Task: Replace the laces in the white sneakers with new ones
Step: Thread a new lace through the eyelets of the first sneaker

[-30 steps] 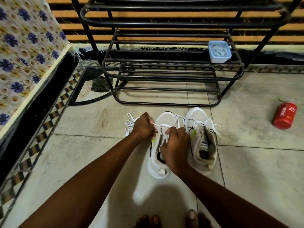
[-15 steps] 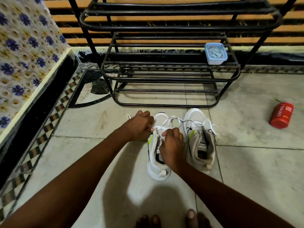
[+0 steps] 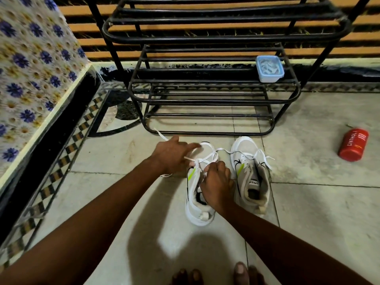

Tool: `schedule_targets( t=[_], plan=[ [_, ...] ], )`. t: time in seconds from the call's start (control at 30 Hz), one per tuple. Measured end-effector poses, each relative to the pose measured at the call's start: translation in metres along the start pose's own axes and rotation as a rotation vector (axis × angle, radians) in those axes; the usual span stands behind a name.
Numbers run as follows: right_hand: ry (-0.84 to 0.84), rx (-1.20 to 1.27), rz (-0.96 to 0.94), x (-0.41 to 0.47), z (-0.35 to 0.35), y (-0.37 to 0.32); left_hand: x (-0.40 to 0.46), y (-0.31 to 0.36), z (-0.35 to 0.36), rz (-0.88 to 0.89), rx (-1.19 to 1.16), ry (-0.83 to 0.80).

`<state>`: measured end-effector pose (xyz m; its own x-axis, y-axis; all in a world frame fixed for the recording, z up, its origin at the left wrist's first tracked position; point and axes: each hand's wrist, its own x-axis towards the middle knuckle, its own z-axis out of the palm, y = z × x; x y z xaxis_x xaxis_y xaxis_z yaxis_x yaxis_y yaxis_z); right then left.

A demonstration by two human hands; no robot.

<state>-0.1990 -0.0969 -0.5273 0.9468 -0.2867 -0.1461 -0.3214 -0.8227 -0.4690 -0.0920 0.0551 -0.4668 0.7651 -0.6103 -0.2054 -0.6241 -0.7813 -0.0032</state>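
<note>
Left hand drew lace out leftward | white sneaker half-laced

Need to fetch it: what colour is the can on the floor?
Red can, white lettering; head view.

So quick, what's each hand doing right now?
Left hand: pulling the white lace, fingers curled round it.
Right hand: pinching the lace at the left sneaker's eyelets.
</note>
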Motion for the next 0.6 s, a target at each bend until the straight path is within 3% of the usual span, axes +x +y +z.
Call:
schedule_targets(
  t=[0.03,0.07,0.1,0.2,0.27,0.4,0.6],
  plan=[
    [-0.003,0.000,0.003,0.000,0.000,0.000,0.002,0.004,0.002,-0.024,0.067,-0.010],
    [-0.002,-0.004,0.000,0.001,0.000,0.000,0.004,0.007,0.002,-0.062,-0.013,0.058],
    [-0.004,-0.008,-0.004,0.001,0.000,0.001,0.005,0.011,-0.001,-0.115,-0.216,0.182],
    [-0.006,-0.007,0.007,0.001,0.000,0.002,0.008,0.010,-0.022,-0.277,-1.210,0.540],
    [-0.007,-0.003,0.010,0.001,0.000,0.003,0.006,0.006,-0.043,-0.327,-1.496,0.627],
    [-0.003,0.010,0.017,-0.001,0.000,0.003,-0.003,0.020,-0.053,-0.228,-1.668,0.465],
    [-0.049,-0.007,-0.001,0.000,-0.007,-0.002,-0.015,0.027,-0.065,-0.195,-1.427,0.403]
  ],
)
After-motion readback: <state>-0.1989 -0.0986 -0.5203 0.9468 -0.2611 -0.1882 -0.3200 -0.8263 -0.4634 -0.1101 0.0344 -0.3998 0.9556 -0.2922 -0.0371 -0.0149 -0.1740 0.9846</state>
